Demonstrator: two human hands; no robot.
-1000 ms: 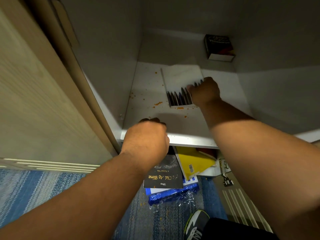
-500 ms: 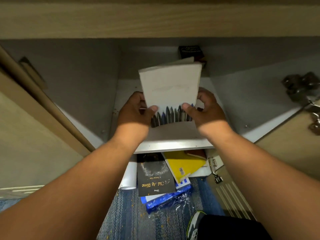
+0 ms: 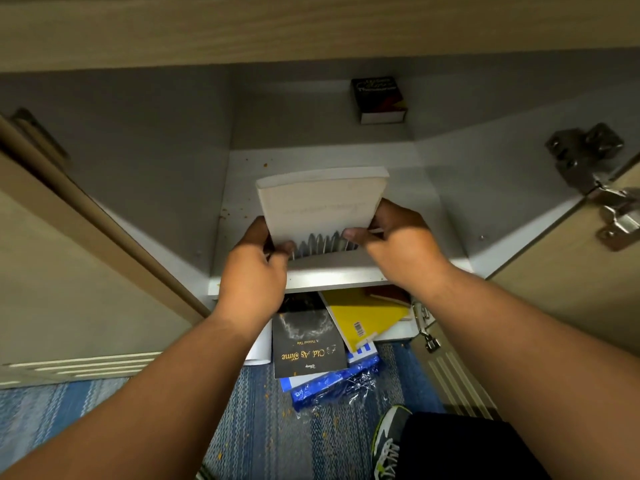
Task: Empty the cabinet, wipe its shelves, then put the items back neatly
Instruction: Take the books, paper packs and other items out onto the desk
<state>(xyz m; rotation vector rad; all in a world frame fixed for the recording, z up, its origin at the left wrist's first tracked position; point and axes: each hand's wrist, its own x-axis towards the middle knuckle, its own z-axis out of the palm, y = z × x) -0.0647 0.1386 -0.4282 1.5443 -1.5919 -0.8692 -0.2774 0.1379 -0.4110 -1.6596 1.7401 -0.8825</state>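
A white book (image 3: 320,206) with a row of dark pencil shapes along its lower edge is tilted up over the cabinet shelf (image 3: 339,271). My left hand (image 3: 256,268) grips its lower left corner and my right hand (image 3: 398,244) grips its lower right corner. A small dark thick book (image 3: 379,98) stands at the back of the shelf. Orange crumbs (image 3: 228,211) speckle the shelf's left side. Under the shelf lie a black book (image 3: 306,344), a yellow book (image 3: 363,315) and a blue plastic packet (image 3: 332,386).
Both cabinet doors stand open, the left door (image 3: 69,271) and the right door (image 3: 571,278) with metal hinges (image 3: 595,171). Blue striped carpet (image 3: 259,427) with crumbs covers the floor. My shoe (image 3: 389,434) is at the bottom right.
The white book lay flat on the shelf under my right hand; my left hand left the shelf edge and both hands have lifted the book upright and drawn it toward the front.
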